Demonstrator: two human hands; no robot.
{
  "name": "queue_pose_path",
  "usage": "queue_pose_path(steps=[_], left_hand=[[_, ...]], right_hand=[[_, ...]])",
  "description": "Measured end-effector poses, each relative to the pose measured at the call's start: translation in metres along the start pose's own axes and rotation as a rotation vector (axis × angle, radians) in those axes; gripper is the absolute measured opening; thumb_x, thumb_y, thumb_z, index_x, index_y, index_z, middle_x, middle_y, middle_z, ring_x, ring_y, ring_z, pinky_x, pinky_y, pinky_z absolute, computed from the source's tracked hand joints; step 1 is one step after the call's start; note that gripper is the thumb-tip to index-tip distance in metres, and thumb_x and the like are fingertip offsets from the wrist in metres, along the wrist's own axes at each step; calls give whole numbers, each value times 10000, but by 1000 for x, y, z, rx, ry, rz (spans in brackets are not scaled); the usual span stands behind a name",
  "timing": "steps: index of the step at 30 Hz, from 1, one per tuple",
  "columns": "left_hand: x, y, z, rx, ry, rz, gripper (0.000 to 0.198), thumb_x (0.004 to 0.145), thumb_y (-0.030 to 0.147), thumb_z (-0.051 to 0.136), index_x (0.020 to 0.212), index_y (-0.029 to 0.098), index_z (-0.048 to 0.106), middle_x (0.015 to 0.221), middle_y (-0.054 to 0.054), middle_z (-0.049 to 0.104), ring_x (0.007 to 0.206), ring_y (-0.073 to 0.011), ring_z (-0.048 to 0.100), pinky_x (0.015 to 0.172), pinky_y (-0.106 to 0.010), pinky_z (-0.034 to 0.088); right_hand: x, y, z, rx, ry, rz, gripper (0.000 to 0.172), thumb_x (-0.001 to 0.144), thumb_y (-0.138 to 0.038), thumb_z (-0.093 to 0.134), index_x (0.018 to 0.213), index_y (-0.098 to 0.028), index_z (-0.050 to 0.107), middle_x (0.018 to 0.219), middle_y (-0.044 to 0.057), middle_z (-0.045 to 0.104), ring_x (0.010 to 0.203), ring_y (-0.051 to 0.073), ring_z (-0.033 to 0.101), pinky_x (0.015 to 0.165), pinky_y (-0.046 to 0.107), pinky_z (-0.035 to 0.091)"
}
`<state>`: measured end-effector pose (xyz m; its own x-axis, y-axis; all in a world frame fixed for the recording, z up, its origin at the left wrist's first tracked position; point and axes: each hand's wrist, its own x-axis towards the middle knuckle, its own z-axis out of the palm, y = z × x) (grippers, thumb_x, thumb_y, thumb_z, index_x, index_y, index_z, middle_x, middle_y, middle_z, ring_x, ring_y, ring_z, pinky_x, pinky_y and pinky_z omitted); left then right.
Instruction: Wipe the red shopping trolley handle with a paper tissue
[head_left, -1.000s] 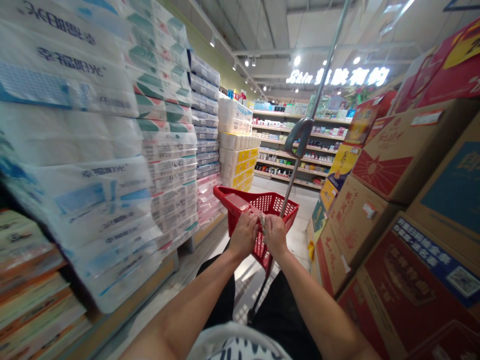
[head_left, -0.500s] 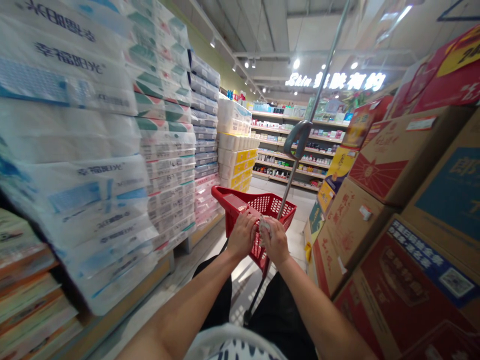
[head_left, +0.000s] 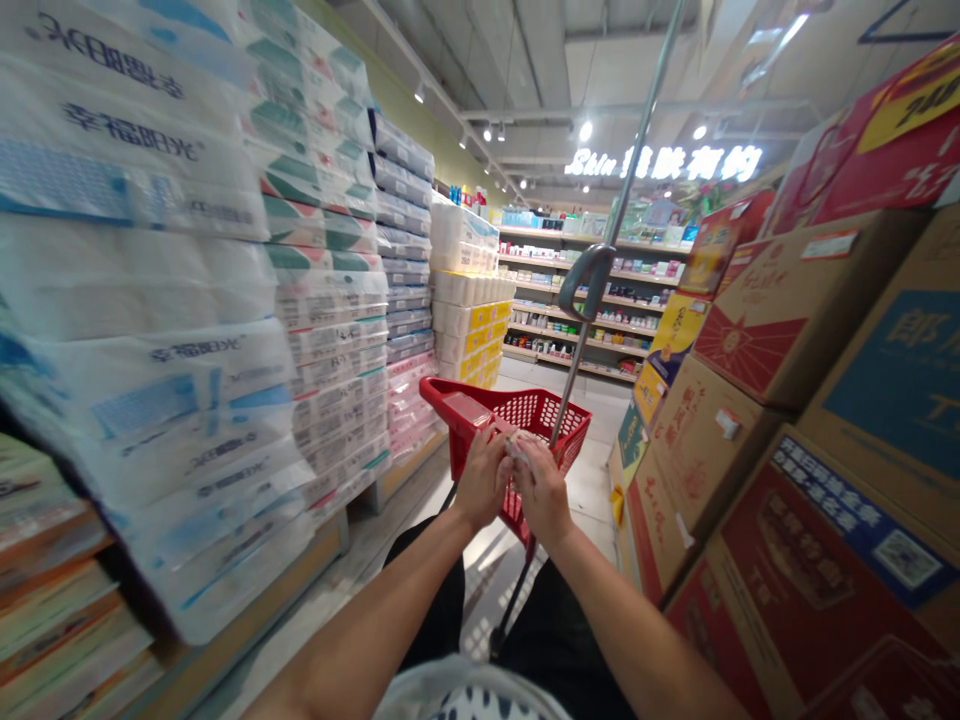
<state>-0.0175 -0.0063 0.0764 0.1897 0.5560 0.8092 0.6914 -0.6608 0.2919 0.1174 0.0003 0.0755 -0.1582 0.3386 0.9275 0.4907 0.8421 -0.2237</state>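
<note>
The left hand [head_left: 484, 478] and right hand [head_left: 541, 492] met with fingers curled, pinching a small pale wad [head_left: 517, 444] over the near rim of the red basket [head_left: 541, 410]. Tissue packs [head_left: 330, 330] stood left, cartons [head_left: 780, 320] right, and shelves [head_left: 600, 330] beyond.

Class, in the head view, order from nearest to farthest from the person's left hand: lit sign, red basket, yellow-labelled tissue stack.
1. red basket, just beyond the left hand.
2. yellow-labelled tissue stack, ahead, left.
3. lit sign, far back, overhead.
</note>
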Motion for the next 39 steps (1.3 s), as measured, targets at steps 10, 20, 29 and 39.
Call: queue_pose_path(steps=[10,20,29,39], left_hand=[[14,3,-31,-180,293,-295,349,987,364,250,1069,200,548,950,-61,671,865,-178,657,802,-363,564],[10,-9,-8,108,120,-55,300,960,334,367,1186,207,518,1186,-93,618,1147,-227,561,978,-447,488],[29,3,-2,260,-31,48,240,952,281,368,943,198,594,928,-59,657,1001,-218,569,1009,-474,415],[27,1,8,358,-33,141,206,935,227,386,918,208,591,938,-72,631,1017,-239,536,953,-462,432]], right_hand=[[-3,-16,-4,-94,-229,-123,532,925,-199,454,1445,-204,343,1407,102,475,1332,240,404,1104,505,348],[-17,18,3,-87,-59,8,410,939,-147,371,1330,-187,487,1298,122,560,1254,226,483,1036,475,442],[-17,22,-2,-71,-53,23,391,935,-143,362,1287,-195,526,1235,113,593,1230,223,502,1040,478,445],[-21,29,0,-73,-1,25,398,929,-126,368,1291,-189,521,1255,120,582,1235,221,505,1039,477,454]])
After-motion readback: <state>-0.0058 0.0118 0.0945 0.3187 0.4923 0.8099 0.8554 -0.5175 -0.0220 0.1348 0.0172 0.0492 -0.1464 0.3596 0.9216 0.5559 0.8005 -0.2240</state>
